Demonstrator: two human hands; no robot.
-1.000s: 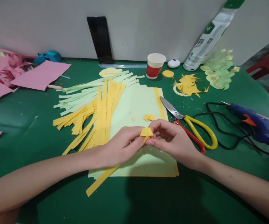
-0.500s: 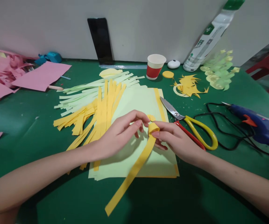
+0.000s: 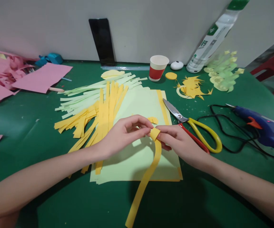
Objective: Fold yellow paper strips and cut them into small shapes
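Between my two hands is a yellow paper strip [image 3: 148,171], folded over at its top end, its long tail hanging down toward me past the paper edge. My left hand [image 3: 129,134] pinches the folded end from the left with thumb and fingertips. From the right, my right hand [image 3: 175,139] grips the same fold, its far fingers partly hidden. Below them lies a stack of pale green paper sheets [image 3: 132,171]. A small yellow paper piece [image 3: 153,120] rests just beyond the fingertips. Loose yellow strips [image 3: 106,110] spread over the stack's left side.
Scissors [image 3: 189,122] and a blue glue gun [image 3: 258,123] with its cord lie at right. Toward the wall stand a paper cup [image 3: 156,72], a leaning phone [image 3: 102,41] and a white bottle [image 3: 213,41]. Light green strips [image 3: 80,95] and pink paper [image 3: 44,77] occupy the left.
The strip's loop has become a flatter fold, and its tail has swung right. My left hand has moved in to pinch the fold.
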